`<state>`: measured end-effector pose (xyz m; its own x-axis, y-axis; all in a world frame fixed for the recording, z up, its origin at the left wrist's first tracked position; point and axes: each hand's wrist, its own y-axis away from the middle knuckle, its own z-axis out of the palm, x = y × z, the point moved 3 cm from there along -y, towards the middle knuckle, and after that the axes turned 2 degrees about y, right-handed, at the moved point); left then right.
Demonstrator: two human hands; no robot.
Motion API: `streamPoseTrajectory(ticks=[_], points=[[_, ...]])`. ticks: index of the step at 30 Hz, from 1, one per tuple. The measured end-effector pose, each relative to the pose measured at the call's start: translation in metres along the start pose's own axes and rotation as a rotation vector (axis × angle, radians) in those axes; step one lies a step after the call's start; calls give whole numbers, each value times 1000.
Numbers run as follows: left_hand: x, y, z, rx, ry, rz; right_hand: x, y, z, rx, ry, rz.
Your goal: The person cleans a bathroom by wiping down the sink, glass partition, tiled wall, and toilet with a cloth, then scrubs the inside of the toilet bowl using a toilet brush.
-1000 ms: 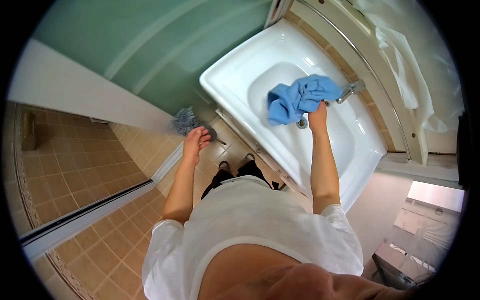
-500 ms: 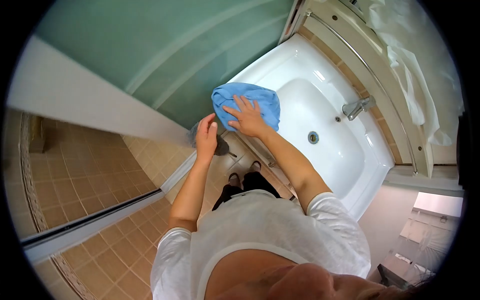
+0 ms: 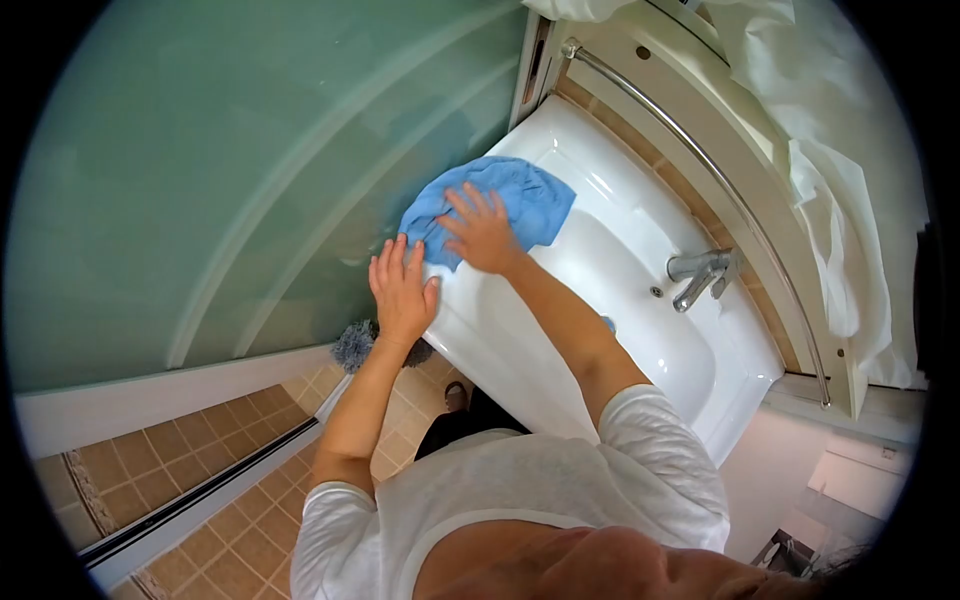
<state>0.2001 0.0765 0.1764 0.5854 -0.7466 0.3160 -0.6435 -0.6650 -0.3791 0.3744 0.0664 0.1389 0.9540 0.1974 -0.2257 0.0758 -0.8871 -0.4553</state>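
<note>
A blue cloth lies spread and wrinkled over the left end of the white washbasin, beside the green glass panel. My right hand rests flat on the cloth, fingers apart. At the basin's left corner is my left hand, its fingers extended and their tips close to the cloth's near edge; whether they touch it I cannot tell. My right forearm crosses above the bowl and hides most of the drain.
A chrome faucet stands at the basin's back, with a curved metal rail beyond it. Frosted green glass borders the left side. A grey fluffy item is low beside the basin. White plastic sheeting hangs at right.
The cloth is spread wider over the basin's corner. My left hand has moved from beside the basin to its corner. My right hand stays on the cloth, and the view has shifted.
</note>
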Motion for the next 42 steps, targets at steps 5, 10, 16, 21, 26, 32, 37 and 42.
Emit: streamPoseTrajectory(ticks=[5, 10, 16, 21, 26, 32, 37, 42], points=[[9, -7, 0, -183, -135, 8, 38, -10, -11, 30, 15, 215], [6, -7, 7, -330, -178, -92, -15, -2, -9, 30, -95, 13], [7, -5, 5, -205, -197, 6, 73, -5, -18, -43, 343, 102], [8, -10, 4, -215, -181, -25, 163, -20, -68, -135, 148, 458], [9, -8, 3, -193, -160, -18, 167, -49, -86, 89, 315, 408], [7, -8, 4, -155, -144, -4, 167, -31, -54, 32, 466, 343], [6, -8, 4, -149, -113, -8, 151, -21, -39, -81, 474, 376], [3, -3, 8, -137, -96, 42, 111, -2, -16, 33, 324, 616]])
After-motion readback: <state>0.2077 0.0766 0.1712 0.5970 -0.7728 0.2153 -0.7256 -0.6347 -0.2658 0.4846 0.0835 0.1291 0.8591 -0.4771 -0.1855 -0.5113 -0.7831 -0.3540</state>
